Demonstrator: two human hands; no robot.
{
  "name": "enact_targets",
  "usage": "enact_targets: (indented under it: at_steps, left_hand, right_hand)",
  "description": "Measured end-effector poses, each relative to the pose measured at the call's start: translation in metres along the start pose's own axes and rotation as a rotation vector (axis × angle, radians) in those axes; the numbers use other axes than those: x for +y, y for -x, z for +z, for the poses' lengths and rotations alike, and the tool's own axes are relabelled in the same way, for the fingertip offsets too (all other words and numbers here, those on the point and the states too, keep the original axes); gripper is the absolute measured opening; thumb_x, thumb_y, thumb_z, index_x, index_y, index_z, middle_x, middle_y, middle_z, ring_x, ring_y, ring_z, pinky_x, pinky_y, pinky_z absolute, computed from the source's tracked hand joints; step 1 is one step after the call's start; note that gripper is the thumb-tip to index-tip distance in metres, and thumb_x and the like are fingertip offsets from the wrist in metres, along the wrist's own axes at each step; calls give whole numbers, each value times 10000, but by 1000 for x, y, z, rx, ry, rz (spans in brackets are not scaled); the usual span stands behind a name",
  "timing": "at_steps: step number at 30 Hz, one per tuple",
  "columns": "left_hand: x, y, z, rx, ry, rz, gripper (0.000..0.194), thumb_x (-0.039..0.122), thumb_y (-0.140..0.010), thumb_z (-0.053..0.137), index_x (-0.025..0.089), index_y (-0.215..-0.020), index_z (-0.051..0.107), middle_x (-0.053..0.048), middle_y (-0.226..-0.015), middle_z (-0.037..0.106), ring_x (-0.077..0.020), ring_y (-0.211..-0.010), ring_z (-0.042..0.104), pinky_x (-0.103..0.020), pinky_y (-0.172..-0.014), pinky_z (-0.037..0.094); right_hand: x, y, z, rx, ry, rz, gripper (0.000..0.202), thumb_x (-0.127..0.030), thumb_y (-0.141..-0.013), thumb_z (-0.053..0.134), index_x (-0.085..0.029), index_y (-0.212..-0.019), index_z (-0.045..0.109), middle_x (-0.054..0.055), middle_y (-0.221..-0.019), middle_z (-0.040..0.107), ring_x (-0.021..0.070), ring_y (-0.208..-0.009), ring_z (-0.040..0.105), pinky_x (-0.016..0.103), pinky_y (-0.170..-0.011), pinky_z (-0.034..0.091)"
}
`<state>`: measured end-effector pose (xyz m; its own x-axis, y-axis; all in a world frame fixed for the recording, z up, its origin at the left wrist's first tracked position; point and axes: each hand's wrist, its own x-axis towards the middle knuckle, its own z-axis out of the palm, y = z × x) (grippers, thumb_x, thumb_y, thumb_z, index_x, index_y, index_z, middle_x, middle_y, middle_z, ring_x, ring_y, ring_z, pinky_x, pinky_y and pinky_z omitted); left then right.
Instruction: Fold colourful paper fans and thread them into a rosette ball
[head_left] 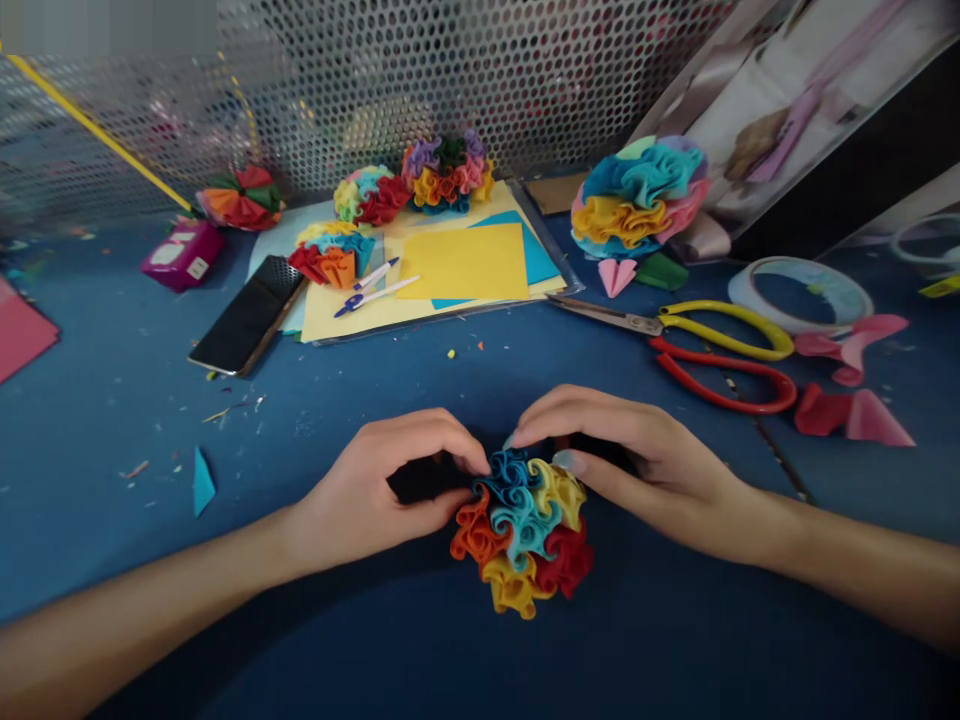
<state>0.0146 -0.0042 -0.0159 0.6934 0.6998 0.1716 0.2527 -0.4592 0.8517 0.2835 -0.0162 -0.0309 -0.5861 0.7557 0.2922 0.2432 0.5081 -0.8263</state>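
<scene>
A ball of curled paper flowers (525, 525) in blue, yellow, orange and red is near the table's front, between my hands. My left hand (390, 480) has its thumb and fingertips on the ball's upper left edge, closed on it. From the right, my right hand (637, 465) touches the dark blue and pale yellow curls with its fingertips and thumb. The underside of the ball is hidden.
Scissors (720, 355) and a tape roll (802, 295) lie at the right. Behind are a phone (247, 318), yellow paper (465, 262), pens (375, 290) and a larger paper ball (637, 200). A perforated metal panel (525, 70) stands at the back.
</scene>
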Motion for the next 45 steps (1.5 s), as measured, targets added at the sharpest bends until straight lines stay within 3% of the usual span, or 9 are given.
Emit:
enact_targets:
  at_steps: [12, 15, 18, 23, 33, 39, 45]
  left_hand:
    - [-2, -1, -1, -33, 14, -36, 132, 89, -864, 724, 178, -937, 659, -33, -958, 682, -124, -863, 654, -219, -794, 520]
    - [-3, -1, -4, -89, 76, -34, 131, 173, -882, 768, 176, -963, 665, -40, -981, 690, -134, -880, 656, -226, -815, 524]
    - [-3, 0, -6, -126, 158, -60, 82, 244, -968, 676, 173, -1009, 665, -52, -969, 709, -147, -873, 667, -241, -810, 538]
    - [-4, 1, -3, -29, 138, -99, 91, 161, -960, 660, 184, -1047, 670, -41, -940, 720, -128, -820, 675, -219, -759, 553]
    - [0, 2, -2, 64, -11, 172, 172, 60, -901, 726, 181, -1022, 716, -59, -953, 719, -135, -868, 689, -231, -810, 573]
    - [0, 2, -2, 65, -35, 158, 204, 79, -890, 749, 171, -1066, 703, -63, -987, 722, -129, -874, 681, -216, -809, 571]
    - [0, 2, -1, 47, -75, 97, 152, 46, -882, 706, 154, -988, 686, -48, -962, 723, -111, -845, 688, -199, -799, 552]
  right_hand:
    - [-1, 1, 0, 8, -34, 50, 178, -187, -1020, 559, -225, -1131, 692, 41, -1041, 742, 136, -907, 708, 219, -785, 560]
    - [0, 1, 1, 11, -46, 68, 162, -195, -1020, 558, -228, -1114, 685, 41, -1021, 745, 142, -871, 711, 229, -751, 564]
    - [-1, 1, 1, 17, -51, 76, 141, -207, -1013, 574, -234, -1106, 677, 40, -1008, 748, 150, -862, 717, 235, -740, 570]
    - [-3, 1, 1, 2, -60, 50, 125, -215, -1016, 579, -226, -1102, 668, 56, -1003, 740, 160, -870, 717, 244, -731, 580]
    - [1, 3, 2, -32, -70, -16, 183, -151, -1026, 556, -231, -1174, 628, 80, -1121, 694, 148, -951, 700, 230, -739, 588]
    - [2, 5, 2, -38, -85, -52, 272, -86, -1012, 542, -254, -1214, 613, 65, -1126, 696, 156, -1002, 696, 243, -782, 589]
    - [4, 4, 4, -49, -121, -87, 289, -79, -1000, 572, -250, -1231, 602, 68, -1147, 665, 156, -1075, 671, 232, -852, 582]
